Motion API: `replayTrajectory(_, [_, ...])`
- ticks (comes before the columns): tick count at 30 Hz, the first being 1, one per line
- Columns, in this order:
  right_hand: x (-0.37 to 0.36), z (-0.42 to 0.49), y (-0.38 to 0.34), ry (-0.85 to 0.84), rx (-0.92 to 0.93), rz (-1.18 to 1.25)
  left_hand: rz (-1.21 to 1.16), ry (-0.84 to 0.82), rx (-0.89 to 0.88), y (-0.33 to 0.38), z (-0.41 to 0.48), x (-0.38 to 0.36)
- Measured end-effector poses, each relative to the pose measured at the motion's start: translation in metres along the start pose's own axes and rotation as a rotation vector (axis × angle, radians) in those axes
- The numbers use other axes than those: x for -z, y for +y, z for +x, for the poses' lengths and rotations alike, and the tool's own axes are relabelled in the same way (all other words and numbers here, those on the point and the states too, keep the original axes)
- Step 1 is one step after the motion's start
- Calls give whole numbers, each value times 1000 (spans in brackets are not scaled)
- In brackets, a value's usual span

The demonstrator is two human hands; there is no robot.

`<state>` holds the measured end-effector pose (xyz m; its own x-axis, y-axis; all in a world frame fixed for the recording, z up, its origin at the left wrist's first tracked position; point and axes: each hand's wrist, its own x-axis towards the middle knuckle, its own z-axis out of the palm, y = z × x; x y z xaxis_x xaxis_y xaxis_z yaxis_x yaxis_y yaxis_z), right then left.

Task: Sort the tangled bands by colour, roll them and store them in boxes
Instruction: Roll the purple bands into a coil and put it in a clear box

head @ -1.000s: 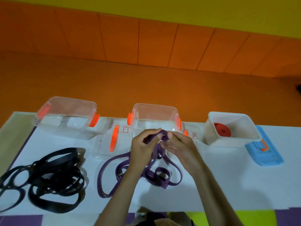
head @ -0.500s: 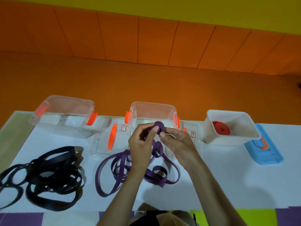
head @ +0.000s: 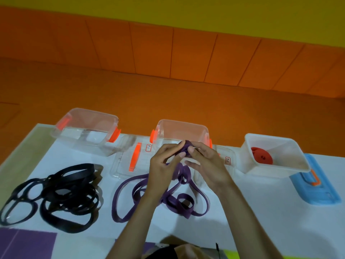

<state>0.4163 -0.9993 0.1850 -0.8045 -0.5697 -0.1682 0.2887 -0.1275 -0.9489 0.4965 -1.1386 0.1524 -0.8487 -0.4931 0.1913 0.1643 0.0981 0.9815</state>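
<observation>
As our left hand [head: 162,170] and right hand [head: 207,165] pinched the flat purple rubber band [head: 182,172] (slack at six o'clock), tight turns seemed best.

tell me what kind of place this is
Probably a playroom or activity room: orange wall panels, coloured floor mats, and a white table set with plastic storage boxes.

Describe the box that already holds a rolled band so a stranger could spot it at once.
Look along the far edge of the white table, where three open boxes stand in a row. It is the rightmost box, beside a blue lid. Unlike the clear left box and clear middle box with orange clips, it is opaque white and holds a red roll.
</observation>
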Motion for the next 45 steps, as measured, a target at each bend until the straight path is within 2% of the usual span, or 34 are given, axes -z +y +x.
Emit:
replayTrajectory(2, [-3,1,2,-23,53,-67,-69,54,11,8,-3,3])
replayTrajectory(5, [0,0,7,-71,90,-44,-117,123,11,14,-9,5])
replayTrajectory(12, [3,-3,6,-58,89,-57,52,18,-65,10,-13,16])
replayTrajectory(15, [-7,-6,8,-19,82,65,88,44,-124,9,-10,19])
replayTrajectory(18, [-12,-11,16,-44,45,134,34,44,-93,10,-8,24])
replayTrajectory(21, [-10,-14,22,-22,38,-62,-37,80,-46,10,-13,24])
replayTrajectory(23, [-9,-17,21,-9,35,-91,-45,87,-48,9,-16,23])
replayTrajectory(30, [-11,-20,11,63,58,51,-65,45,-74,12,-16,20])
replayTrajectory(33, [-15,-24,18,45,28,139,-111,-2,-42,14,-13,21])
replayTrajectory(38, [-2,-27,13,-7,26,-153,-92,36,30,11,-19,21])
replayTrajectory(45, [-6,-24,5,72,45,-50,26,-53,-106,8,-14,22])
